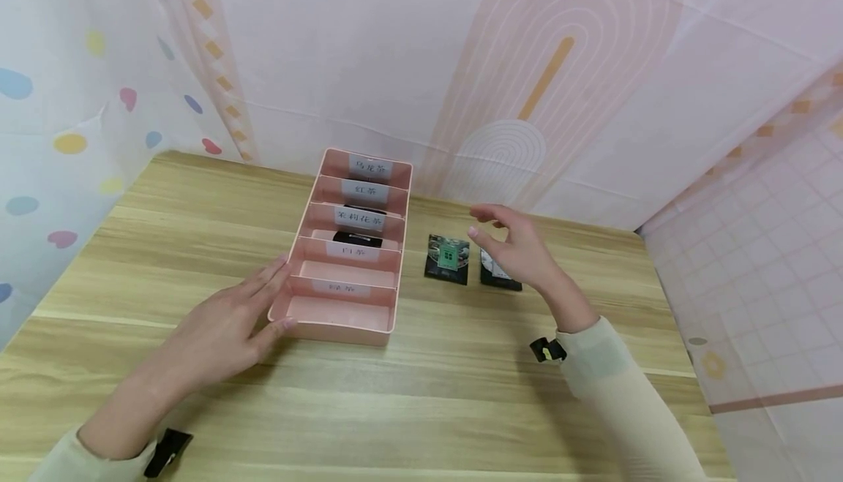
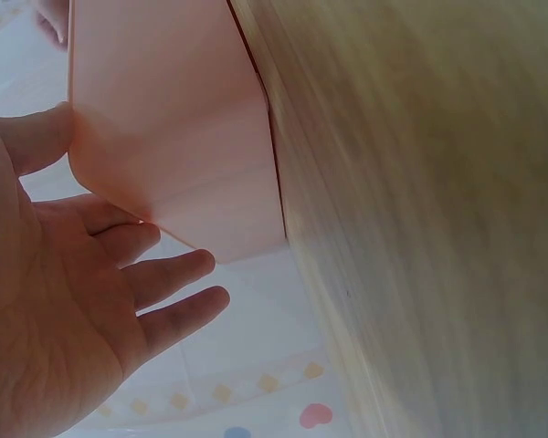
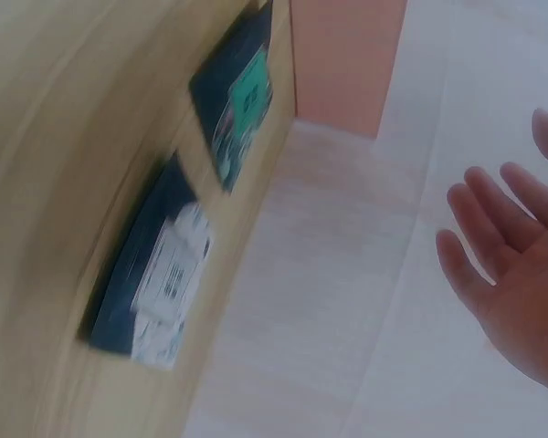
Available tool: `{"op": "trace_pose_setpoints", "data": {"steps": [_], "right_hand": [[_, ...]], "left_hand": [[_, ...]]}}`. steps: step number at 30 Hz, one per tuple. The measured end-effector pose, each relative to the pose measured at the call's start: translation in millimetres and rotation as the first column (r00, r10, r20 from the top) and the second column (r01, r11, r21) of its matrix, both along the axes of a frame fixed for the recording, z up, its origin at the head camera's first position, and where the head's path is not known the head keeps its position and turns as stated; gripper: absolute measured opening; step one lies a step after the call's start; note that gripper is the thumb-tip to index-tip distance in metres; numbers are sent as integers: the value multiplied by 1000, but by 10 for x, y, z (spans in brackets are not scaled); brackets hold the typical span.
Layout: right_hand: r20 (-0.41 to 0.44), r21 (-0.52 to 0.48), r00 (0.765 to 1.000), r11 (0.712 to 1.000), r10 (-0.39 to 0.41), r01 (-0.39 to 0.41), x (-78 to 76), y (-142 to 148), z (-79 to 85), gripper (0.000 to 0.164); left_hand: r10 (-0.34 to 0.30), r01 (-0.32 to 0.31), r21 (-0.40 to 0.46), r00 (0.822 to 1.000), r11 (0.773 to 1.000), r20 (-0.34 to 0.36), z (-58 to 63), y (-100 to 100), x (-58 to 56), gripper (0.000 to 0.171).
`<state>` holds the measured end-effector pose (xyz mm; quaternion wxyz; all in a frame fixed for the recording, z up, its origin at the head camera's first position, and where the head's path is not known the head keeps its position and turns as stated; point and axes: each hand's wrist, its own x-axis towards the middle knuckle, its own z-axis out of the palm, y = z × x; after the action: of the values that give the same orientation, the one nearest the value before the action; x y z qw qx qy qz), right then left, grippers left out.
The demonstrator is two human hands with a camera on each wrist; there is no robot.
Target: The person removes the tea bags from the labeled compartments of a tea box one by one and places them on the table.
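Note:
A pink divided box (image 1: 340, 334) stands on the table, its compartments marked with white paper labels in Chinese naming kinds of tea. My left hand (image 1: 227, 328) touches its near left corner, thumb and fingers extended along the rim and side; the left wrist view shows the palm (image 2: 64, 301) beside the pink wall. To the right of the box lie two dark tea sachets, one with a green label (image 1: 448, 256), the other with a white label (image 3: 169, 278). Above the white-labelled sachet, partly covering it in the head view, my right hand (image 1: 516, 248) hovers with loosely bent fingers and nothing in them.
Black packets (image 1: 358, 239) show in the farther compartments, while the two nearest have bare pink floors. The wooden table (image 1: 421, 409) extends toward me and to both sides. Behind it hangs a patterned cloth (image 1: 369, 50), meeting the table's back edge.

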<state>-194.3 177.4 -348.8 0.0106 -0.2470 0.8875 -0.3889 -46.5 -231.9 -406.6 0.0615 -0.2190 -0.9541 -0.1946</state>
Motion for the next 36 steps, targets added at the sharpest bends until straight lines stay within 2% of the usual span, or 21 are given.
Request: {"op": "trace_pose_setpoints", "data": {"steps": [12,16,20,26,30,36], "right_hand": [[-75,39,993,995,96,-93,47,-366,-28,44],[-142,55,978,988,151,-145,42,-502,-70,43],[-171,92,967,980,190,-176,46,-646,-106,43],[-197,185,956,966,218,-182,55,-827,-147,45],[-175,220,957,956,233,-193,56,-927,-168,45],[-97,152,961,958,259,-243,58,-1052,-192,44]], "left_hand": [[5,-5,0,1000,1000,-4,2,10,0,73],[4,-4,3,1000,1000,-7,3,11,-1,73],[5,-5,5,1000,1000,-4,-5,8,5,74],[7,-7,6,1000,1000,0,-11,3,13,74],[5,-5,8,1000,1000,-10,-10,2,9,74],[6,-6,11,1000,1000,-19,-9,4,7,74]]}}
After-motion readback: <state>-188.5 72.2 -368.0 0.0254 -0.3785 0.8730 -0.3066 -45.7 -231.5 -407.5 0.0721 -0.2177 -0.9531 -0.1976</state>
